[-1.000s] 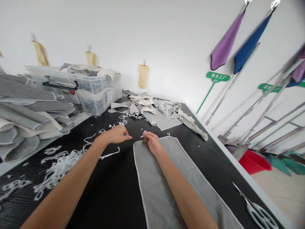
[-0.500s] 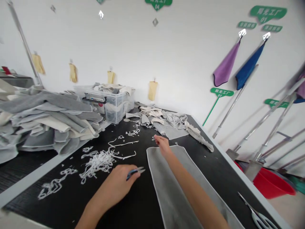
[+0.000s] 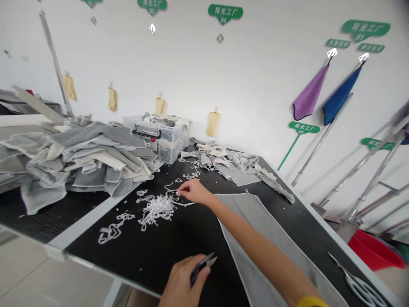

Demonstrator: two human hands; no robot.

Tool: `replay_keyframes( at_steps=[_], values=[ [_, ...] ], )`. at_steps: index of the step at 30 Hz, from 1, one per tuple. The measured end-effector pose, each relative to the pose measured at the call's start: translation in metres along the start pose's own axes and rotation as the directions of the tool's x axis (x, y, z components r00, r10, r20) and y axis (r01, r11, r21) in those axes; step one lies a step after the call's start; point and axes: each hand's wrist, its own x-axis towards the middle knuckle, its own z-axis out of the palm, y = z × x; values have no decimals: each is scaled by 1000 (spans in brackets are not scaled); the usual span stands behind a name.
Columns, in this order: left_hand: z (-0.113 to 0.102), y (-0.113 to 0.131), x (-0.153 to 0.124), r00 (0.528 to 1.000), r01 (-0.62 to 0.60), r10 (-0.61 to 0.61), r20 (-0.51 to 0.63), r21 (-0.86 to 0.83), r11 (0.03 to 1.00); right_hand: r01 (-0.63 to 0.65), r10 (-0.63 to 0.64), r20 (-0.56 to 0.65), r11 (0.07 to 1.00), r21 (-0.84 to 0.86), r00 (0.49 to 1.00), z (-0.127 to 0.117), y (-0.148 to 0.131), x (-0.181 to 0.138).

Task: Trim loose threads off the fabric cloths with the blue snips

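My left hand (image 3: 183, 281) is closed around thread snips (image 3: 202, 265), at the table's front edge; the two pointed blades stick out up and to the right, a little apart. My right hand (image 3: 194, 191) reaches across to the left with its fingertips pinched on a small white thread scrap (image 3: 177, 193). It is over the far right side of a tangled heap of white thread trimmings (image 3: 157, 210). Under my right forearm a grey cloth (image 3: 255, 221) with pale stitched edges lies flat on the black table (image 3: 128, 247).
Folded grey and cream cloths (image 3: 96, 149) are piled at the left. A clear plastic bin (image 3: 169, 145) of cloths stands behind. More crumpled cloths (image 3: 223, 157) lie at the back. Scissors (image 3: 358, 283) rest near the right edge. Beyond it are mop poles and a red basin (image 3: 372, 251).
My right hand has moved left from the grey cloth's far edge to the thread heap. My left hand with the snips has come down and nearer. The view has turned left.
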Motion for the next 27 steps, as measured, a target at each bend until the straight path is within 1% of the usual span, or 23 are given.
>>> replay_keyframes(
  at_steps=[2,4,6,7,8,9,11,12,13,15,17,21,23,25,27],
  values=[
    [0,-2,0,998,-56,56,-35,11,998,73,-64,105,995,-76,992,18,-9,19],
    [1,-6,-2,985,-147,150,-89,37,988,131,-99,208,980,-147,973,31,-16,32],
    [2,-9,-4,954,-257,266,-137,81,963,171,-106,289,963,-210,951,39,-21,39],
    [2,-10,-5,936,-297,312,-164,110,949,207,-114,322,940,-270,940,42,-23,40],
    [2,-10,-6,918,-324,347,-194,141,936,258,-130,350,900,-352,928,44,-26,39],
    [2,-10,-7,901,-338,371,-226,172,925,320,-150,376,836,-446,914,46,-29,37],
    [2,-9,-8,878,-347,399,-266,223,911,429,-178,429,668,-608,885,48,-34,31],
    [2,-9,-8,871,-347,407,-275,241,906,449,-170,445,608,-655,879,49,-35,29],
    [2,-8,-8,868,-346,410,-281,253,904,441,-147,446,588,-678,883,50,-35,27],
    [2,-7,-8,869,-343,409,-280,255,904,393,-86,435,610,-688,896,52,-33,26],
    [0,-4,-7,870,-348,406,-280,236,907,369,-49,448,651,-663,893,51,-29,27],
    [-5,5,-7,883,-354,387,-266,163,921,417,-62,537,708,-570,841,47,-23,30],
    [-6,7,-7,892,-356,379,-245,135,925,430,-88,559,739,-519,825,44,-24,31],
    [-6,6,-8,891,-360,384,-242,139,922,439,-153,547,783,-442,823,39,-27,31],
    [-4,4,-9,882,-356,390,-263,169,919,417,-231,455,832,-367,860,32,-31,29]
  ],
)
